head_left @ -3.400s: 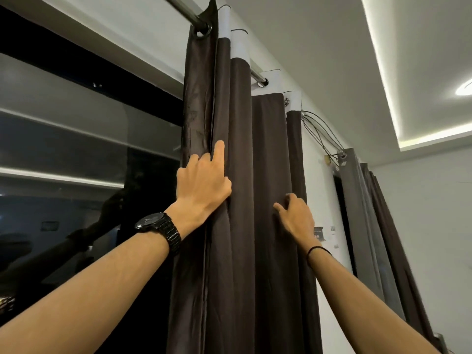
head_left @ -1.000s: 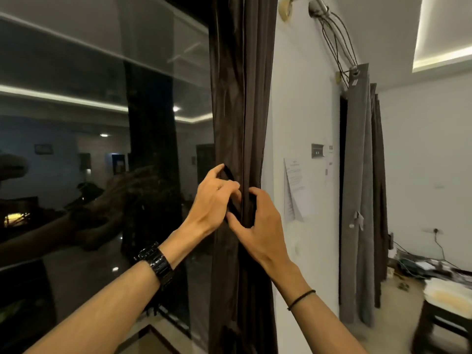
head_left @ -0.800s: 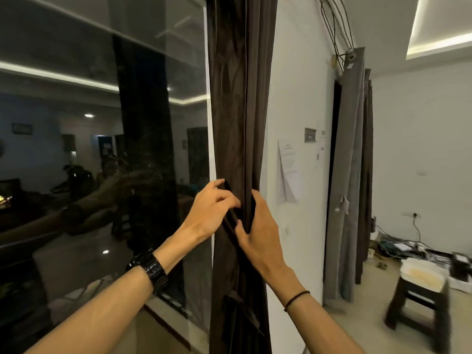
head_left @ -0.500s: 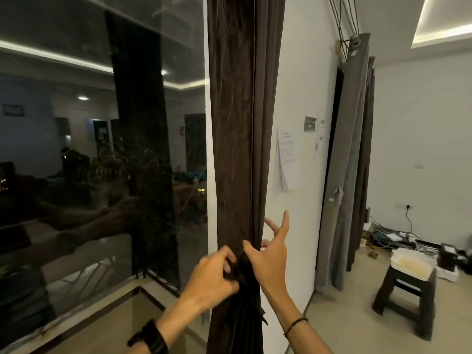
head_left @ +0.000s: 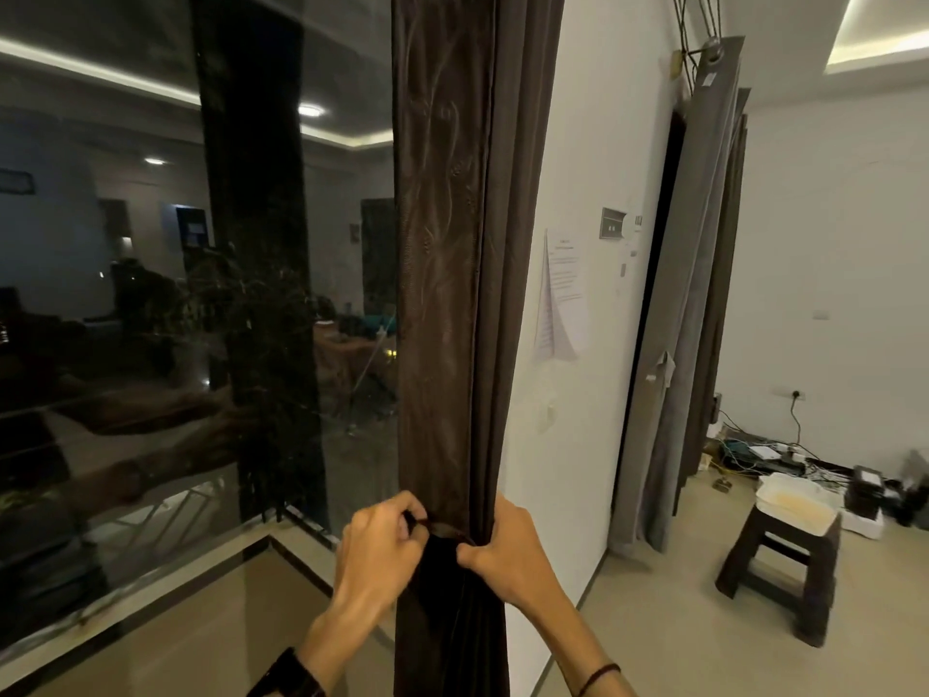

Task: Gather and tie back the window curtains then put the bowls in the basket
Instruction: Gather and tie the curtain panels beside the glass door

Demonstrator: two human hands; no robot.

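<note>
The dark brown curtain (head_left: 452, 294) hangs gathered into a narrow column at the window's right edge, beside the white wall. A thin dark tie-back band (head_left: 442, 526) runs across its front low down. My left hand (head_left: 379, 550) pinches the band's left end with curled fingers. My right hand (head_left: 507, 550) grips the band and the curtain's right side, thumb pointing left. The two hands sit close together with the curtain between them. No bowls or basket are in view.
The dark window glass (head_left: 151, 294) fills the left. A second grey curtain (head_left: 688, 294) hangs by a doorway on the right. A dark stool (head_left: 784, 570) carrying a white tray (head_left: 797, 503) stands on the floor at right, with cables and boxes (head_left: 754, 452) behind it.
Both hands slid down the gathered curtain from chest height to low down. My right hand's fingers, spread half a second ago, have closed on the band and curtain.
</note>
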